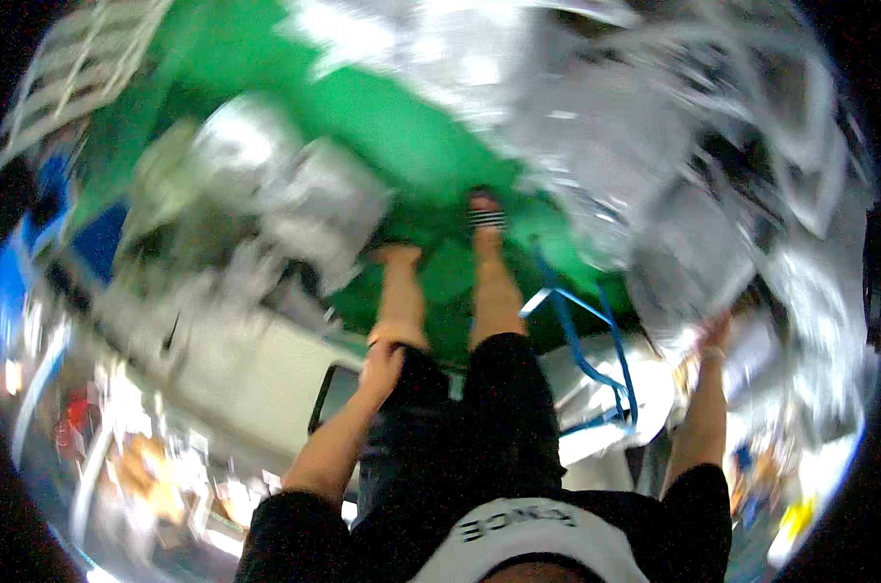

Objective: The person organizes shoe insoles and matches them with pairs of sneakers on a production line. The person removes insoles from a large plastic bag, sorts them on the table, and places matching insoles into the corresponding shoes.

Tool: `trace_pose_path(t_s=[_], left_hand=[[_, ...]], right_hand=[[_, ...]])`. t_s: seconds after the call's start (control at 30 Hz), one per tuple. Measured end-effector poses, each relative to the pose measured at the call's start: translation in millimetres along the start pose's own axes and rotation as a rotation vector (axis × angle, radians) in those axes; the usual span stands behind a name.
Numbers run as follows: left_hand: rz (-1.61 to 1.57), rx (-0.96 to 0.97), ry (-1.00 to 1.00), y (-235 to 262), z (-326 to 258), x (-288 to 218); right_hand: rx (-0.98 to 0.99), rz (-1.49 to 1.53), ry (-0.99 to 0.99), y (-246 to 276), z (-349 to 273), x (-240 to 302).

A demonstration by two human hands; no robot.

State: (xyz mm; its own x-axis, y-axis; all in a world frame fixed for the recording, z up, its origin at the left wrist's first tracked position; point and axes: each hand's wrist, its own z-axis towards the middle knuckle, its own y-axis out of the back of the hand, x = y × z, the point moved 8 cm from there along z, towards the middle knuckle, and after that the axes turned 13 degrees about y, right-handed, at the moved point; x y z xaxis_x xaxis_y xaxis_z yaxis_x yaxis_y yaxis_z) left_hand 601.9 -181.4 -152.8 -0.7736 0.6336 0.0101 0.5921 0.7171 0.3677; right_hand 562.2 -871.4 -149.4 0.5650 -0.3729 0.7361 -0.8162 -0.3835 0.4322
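Both hands look like they hold nothing. The left hand (384, 361) hangs down by the left leg, near the knee, with the fingers curled loosely. It may just touch the dark shorts (503, 408), but the picture is too blurry to be sure. The right hand (712, 340) is stretched out to the side, close to a pile of silvery bags (673, 243). I cannot tell if it is gripping one or only reaching near.

The person stands on a green floor (401, 136). Two legs show. The right foot (486, 212) has a striped sandal on it. The left foot (398, 256) is hard to make out.

One blue strap (581, 340) loops across the floor between the right leg and the right hand. It lies loose, so nothing seems to be pulling on it.

More silvery bags (285, 185) lie in a heap on the left. I count two heaps, one on each side, as if a path was left in the middle to stand in. One white box (256, 364) sits beside the left leg.
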Motion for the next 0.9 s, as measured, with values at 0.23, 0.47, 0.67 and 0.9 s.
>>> trace_pose_path(t_s=[0.23, 0.47, 0.67, 0.9], left_hand=[[-0.191, -0.024, 0.097, -50, 5, 47], [-0.559, -0.147, 0.198, -60, 39, 95], [-0.987, -0.276, 0.451, -38, 101, 169], [-1.215, -0.266, 0.657, -16, 181, 211]], right_hand=[[0.103, -0.325, 0.061, -43, 9, -3], [1.082, -0.759, -0.123, -187, -166, -125], [1.45, -0.987, 0.013, -358, -409, -188], [1.813, -1.406, 0.807, -484, -490, -334]])
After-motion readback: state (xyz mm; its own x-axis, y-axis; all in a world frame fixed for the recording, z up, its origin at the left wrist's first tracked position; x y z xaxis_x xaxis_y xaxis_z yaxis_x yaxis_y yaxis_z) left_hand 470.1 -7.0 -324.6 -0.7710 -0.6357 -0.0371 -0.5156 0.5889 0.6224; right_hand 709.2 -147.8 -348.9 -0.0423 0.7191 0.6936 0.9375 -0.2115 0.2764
